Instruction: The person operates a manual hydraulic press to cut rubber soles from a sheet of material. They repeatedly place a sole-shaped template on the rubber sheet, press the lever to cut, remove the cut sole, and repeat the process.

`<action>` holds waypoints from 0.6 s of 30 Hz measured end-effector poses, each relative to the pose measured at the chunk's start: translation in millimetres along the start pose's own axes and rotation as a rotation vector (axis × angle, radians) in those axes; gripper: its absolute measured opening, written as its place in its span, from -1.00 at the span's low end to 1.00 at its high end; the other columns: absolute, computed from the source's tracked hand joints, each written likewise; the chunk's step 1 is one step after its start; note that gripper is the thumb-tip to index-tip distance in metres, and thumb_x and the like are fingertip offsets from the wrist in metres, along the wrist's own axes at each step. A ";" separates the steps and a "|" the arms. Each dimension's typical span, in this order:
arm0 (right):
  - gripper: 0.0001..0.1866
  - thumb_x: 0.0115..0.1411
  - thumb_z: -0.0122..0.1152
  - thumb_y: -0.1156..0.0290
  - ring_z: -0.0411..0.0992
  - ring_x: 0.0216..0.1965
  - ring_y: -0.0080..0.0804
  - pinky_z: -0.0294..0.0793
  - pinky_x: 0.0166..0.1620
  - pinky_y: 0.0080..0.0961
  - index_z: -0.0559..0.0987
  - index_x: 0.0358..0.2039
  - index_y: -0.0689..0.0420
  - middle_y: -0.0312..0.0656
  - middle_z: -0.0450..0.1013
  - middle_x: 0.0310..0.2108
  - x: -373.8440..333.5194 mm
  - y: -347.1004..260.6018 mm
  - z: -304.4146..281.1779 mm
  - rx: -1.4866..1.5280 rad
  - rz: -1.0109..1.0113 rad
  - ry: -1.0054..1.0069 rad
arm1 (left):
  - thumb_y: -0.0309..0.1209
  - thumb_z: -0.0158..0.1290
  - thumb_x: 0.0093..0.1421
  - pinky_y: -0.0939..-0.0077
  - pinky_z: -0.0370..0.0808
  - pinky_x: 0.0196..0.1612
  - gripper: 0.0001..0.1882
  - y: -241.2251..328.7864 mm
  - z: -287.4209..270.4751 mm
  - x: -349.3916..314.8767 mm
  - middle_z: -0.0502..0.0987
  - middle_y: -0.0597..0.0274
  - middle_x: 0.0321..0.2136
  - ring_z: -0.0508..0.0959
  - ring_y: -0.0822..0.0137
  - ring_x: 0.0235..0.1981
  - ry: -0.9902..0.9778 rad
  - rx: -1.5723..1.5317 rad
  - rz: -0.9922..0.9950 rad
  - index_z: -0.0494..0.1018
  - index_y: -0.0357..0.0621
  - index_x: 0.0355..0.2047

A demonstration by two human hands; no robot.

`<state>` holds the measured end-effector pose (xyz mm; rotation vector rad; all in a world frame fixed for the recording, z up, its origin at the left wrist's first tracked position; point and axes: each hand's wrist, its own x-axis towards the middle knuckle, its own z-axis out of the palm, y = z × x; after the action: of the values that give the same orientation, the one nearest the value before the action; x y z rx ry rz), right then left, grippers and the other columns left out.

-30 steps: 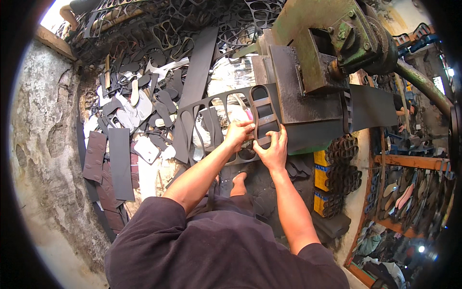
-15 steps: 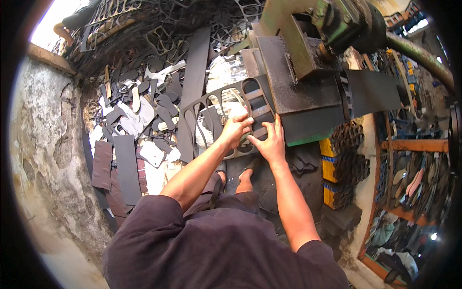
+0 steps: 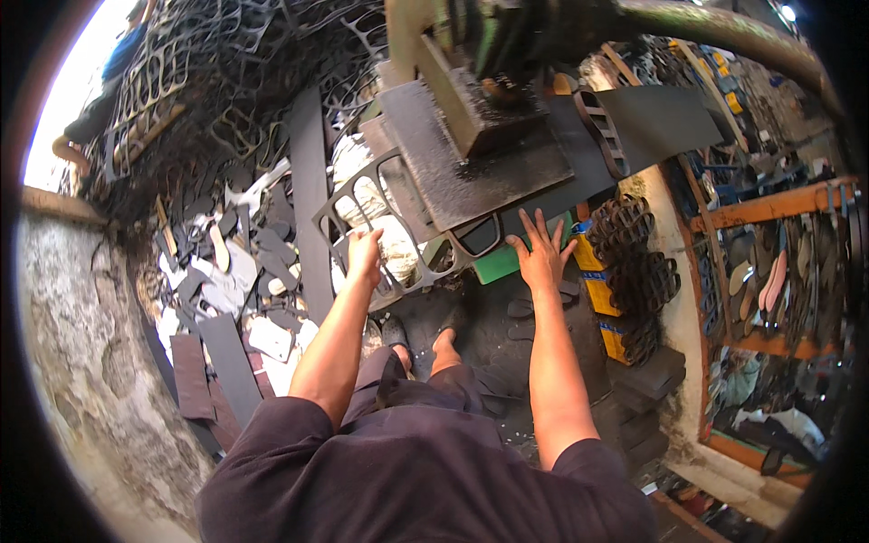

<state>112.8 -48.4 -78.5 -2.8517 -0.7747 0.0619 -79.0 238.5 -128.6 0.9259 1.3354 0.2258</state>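
Note:
A dark rubber sheet (image 3: 566,195) runs under the press's flat metal plate (image 3: 480,172). Its left part is a web (image 3: 442,256) of sole-shaped holes. My left hand (image 3: 365,258) is closed on this web left of the plate. Fingers spread, my right hand (image 3: 543,258) rests at the sheet's near edge, over a green board (image 3: 500,263). A sole-shaped cutting die (image 3: 601,134) with crossbars sits on the sheet right of the plate. Beside the plate's near corner a rounded dark outline (image 3: 477,237) shows; its rest is hidden underneath.
Off-cuts and sole pieces (image 3: 240,262) lie heaped at left, below a pile of cut webs (image 3: 181,72). Yellow boxes (image 3: 599,281) with stacked dark pieces stand at right, near a shelf (image 3: 769,213). A green bar (image 3: 724,23) crosses the upper right.
My hands have moved apart, the right one spreading its fingers. The crossbarred die between them is no longer visible there. The view has shifted, so the press appears farther left.

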 end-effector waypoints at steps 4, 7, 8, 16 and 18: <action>-0.27 0.27 -0.03 -0.41 -0.09 0.53 0.15 -0.43 0.41 0.55 0.34 0.41 -0.50 -0.48 0.18 0.48 32.3 16.6 -5.3 0.061 0.043 0.037 | -0.43 0.15 0.34 0.33 0.53 0.10 -0.49 10.6 3.9 -0.7 0.59 0.19 -0.01 0.58 0.33 -0.05 -0.295 -0.289 0.205 0.38 -0.11 0.29; -0.23 0.25 0.03 -0.38 -0.09 0.54 0.13 -0.44 0.41 0.55 0.39 0.39 -0.33 -0.43 0.19 0.48 59.2 29.6 -5.5 0.072 0.090 0.005 | -0.47 0.15 0.36 0.42 0.58 0.03 -0.52 46.4 15.6 -6.9 0.60 0.16 -0.01 0.61 0.38 -0.09 -0.360 -0.277 0.240 0.40 -0.19 0.27; -0.24 0.26 0.11 -0.31 -0.10 0.54 0.07 -0.42 0.42 0.55 0.45 0.36 -0.17 -0.38 0.17 0.49 69.6 23.7 -10.8 0.096 0.145 -0.061 | -0.47 0.15 0.36 0.43 0.58 0.04 -0.52 55.5 16.0 -3.1 0.60 0.15 0.00 0.61 0.37 -0.08 -0.366 -0.276 0.255 0.40 -0.20 0.27; -0.38 0.38 0.08 -0.10 -0.08 0.54 -0.03 -0.35 0.41 0.60 0.46 0.33 -0.05 -0.33 0.11 0.51 97.2 14.7 4.1 0.103 0.071 -0.040 | -0.40 0.18 0.35 0.39 0.42 0.23 -0.52 150.1 63.4 -58.2 0.56 0.05 0.06 0.54 0.29 0.11 0.164 -0.048 0.966 0.40 -0.31 0.22; -0.36 0.40 0.02 -0.14 -0.01 0.52 -0.02 -0.34 0.40 0.60 0.47 0.33 -0.03 -0.31 0.13 0.50 98.7 36.0 -30.4 0.183 0.090 -0.131 | -0.48 0.13 0.40 0.47 0.42 0.23 -0.63 198.0 109.7 -149.5 0.57 0.09 0.06 0.55 0.35 0.10 -0.020 -0.190 1.194 0.44 -0.27 0.18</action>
<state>218.6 -34.1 -54.6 -2.7269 -0.6287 0.3186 48.8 222.4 110.1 1.4549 0.5747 1.2204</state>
